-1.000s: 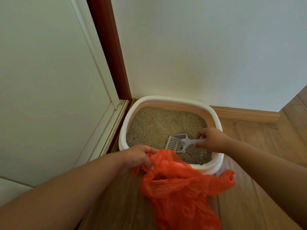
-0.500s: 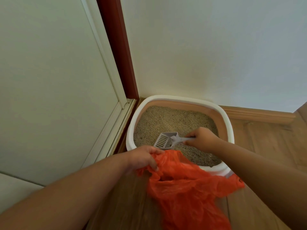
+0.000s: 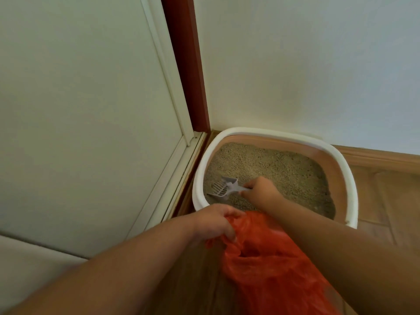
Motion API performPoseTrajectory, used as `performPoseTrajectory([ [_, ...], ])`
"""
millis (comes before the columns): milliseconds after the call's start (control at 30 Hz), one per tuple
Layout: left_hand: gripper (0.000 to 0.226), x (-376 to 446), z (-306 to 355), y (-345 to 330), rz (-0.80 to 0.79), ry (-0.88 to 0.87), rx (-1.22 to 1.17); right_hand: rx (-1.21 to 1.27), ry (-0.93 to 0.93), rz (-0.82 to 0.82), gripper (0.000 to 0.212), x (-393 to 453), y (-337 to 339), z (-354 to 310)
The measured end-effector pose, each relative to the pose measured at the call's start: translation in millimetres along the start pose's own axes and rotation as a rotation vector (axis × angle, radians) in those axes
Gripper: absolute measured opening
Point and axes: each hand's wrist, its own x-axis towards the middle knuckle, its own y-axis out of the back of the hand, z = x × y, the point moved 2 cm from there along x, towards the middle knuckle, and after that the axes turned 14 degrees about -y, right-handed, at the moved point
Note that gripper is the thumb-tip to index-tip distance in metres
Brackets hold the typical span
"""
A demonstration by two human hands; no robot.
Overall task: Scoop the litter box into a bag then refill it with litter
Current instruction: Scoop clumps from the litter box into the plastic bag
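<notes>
R hand (image 3: pixel 261 193) gripping slotted scoop (image 3: pixel 223 188) in litter box (image 3: pixel 351 194) | L hand (image 3: pixel 216 221) pinching orange bag (image 3: pixel 272 264) mouth | risk: bag sagging shut, litter spilling on floor

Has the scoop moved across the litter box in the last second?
Yes. The scoop has shifted from near the middle toward the left wall of the litter box.
</notes>
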Motion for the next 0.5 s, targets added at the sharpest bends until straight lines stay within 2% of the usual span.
performPoseTrajectory([
  [133,0.066,0,-4,5,0.021,-0.004,-0.018,0.014,-0.009,0.007,0.015,2,-9,-5],
  [267,0.069,2,-10,8,0.045,0.004,-0.004,0.14,0.036,-0.005,0.011,-6,-8,5],
  [400,0.07,2,-6,8,0.063,0.008,0.011,0.349,0.008,-0.039,0.022,-20,1,19],
  [500,0.07,2,0,7,0.056,-0.001,-0.013,0.37,0.015,-0.031,0.028,-28,23,28],
])
